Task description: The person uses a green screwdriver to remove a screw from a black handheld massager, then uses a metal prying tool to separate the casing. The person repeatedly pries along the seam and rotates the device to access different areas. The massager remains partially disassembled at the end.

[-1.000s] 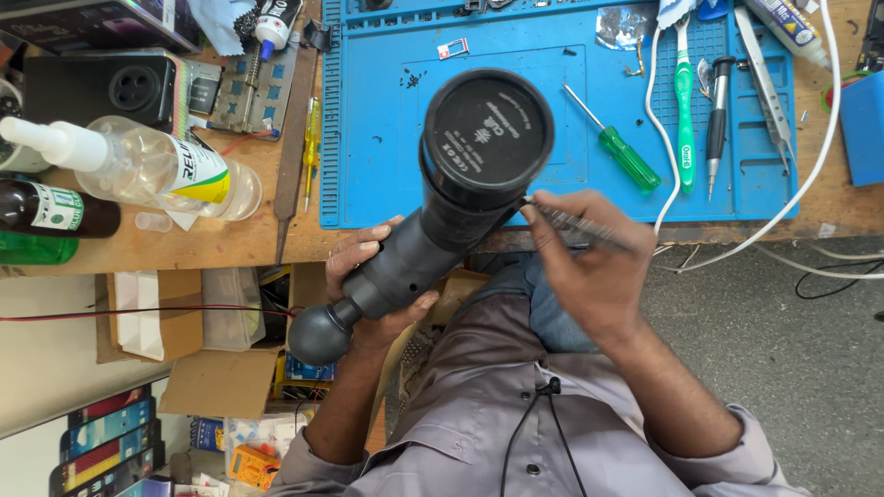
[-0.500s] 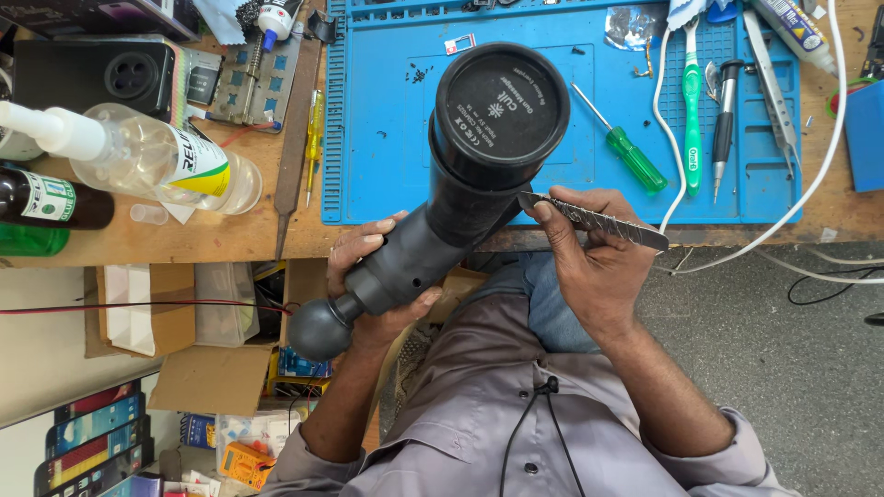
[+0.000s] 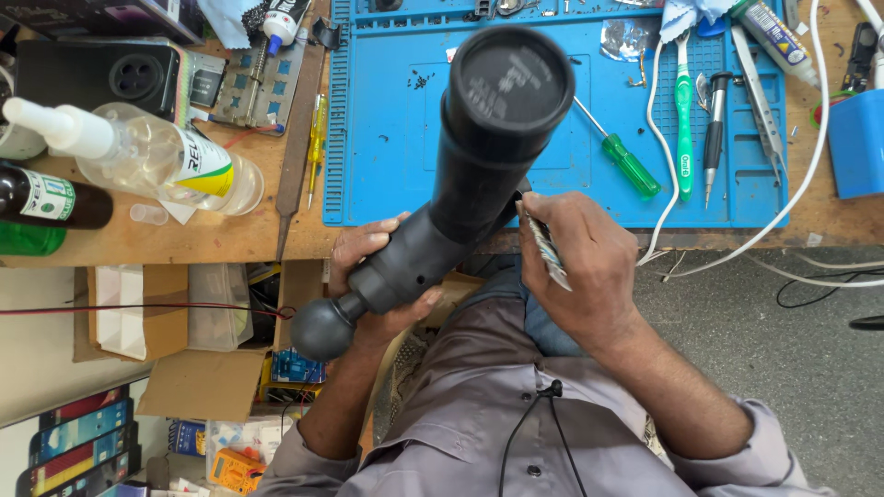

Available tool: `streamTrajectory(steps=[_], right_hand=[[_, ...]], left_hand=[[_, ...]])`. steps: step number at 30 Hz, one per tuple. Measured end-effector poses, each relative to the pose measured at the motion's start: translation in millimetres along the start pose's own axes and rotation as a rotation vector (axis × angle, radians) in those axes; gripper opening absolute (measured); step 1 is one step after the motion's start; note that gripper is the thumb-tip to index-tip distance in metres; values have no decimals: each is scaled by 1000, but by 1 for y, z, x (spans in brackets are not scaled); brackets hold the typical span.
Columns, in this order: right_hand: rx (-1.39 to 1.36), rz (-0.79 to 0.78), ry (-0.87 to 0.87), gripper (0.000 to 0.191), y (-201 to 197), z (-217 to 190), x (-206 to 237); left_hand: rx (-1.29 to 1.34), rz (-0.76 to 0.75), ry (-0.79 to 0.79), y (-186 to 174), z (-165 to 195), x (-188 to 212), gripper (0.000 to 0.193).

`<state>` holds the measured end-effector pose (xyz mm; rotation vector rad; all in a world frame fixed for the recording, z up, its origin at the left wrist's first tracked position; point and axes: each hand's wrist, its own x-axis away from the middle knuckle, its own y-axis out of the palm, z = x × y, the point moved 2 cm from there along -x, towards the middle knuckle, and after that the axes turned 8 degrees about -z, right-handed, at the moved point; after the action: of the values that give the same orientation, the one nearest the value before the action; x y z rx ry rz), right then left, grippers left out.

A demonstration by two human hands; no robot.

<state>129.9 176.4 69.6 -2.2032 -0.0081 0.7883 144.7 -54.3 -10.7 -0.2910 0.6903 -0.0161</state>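
Left hand (image 3: 382, 276) wrapped tight around the handle of a black massage gun (image 3: 460, 175), held over the lap at the tabletop (image 3: 221, 241) edge, ball head pointing to 7 o'clock, round end cap up toward 12. Right hand (image 3: 589, 267) pinched closed on a thin metal pry tool (image 3: 543, 244), tip set against the body seam at roughly 3 o'clock of the barrel.

Risks, judged from here: tool tip skidding off the smooth casing toward the left fingers, since force goes along a curved surface; casing clips cracking if levered too hard at one spot; gun slipping down, being held in the air on a one-handed grip rather than rested on the blue mat (image 3: 387, 138).

Count: one massage gun, one pry tool in hand. On the mat, one green-handled screwdriver (image 3: 622, 156) at 1 o'clock, one green toothbrush (image 3: 683, 110), one dark precision driver (image 3: 714, 138), one pair of tweezers (image 3: 760, 92). At 9 to 10 o'clock, one clear spray bottle (image 3: 147, 152) lying down, one dark bottle (image 3: 51, 198), one green bottle (image 3: 28, 239) partly seen. One white cable (image 3: 801, 175) looping at 2 o'clock.
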Motion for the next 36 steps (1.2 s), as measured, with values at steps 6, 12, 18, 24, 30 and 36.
streamTrajectory(steps=[6, 12, 18, 24, 30, 36], right_hand=[[-714, -44, 443, 11, -9, 43, -25], [-802, 137, 353, 17, 11, 51, 9], [-657, -145, 661, 62, -9, 73, -9], [13, -164, 450, 58, -33, 73, -17], [-1193, -49, 403, 82, 30, 11, -9], [-1506, 190, 413, 54, 63, -16, -10]], left_hand=[[147, 107, -170, 5, 6, -6, 73], [541, 312, -271, 14, 4, -15, 68], [747, 398, -417, 12, 2, -17, 63], [866, 518, -607, 3, -7, -22, 65], [1068, 584, -644, 31, 5, -28, 68], [1173, 453, -316, 81, 20, -29, 67]])
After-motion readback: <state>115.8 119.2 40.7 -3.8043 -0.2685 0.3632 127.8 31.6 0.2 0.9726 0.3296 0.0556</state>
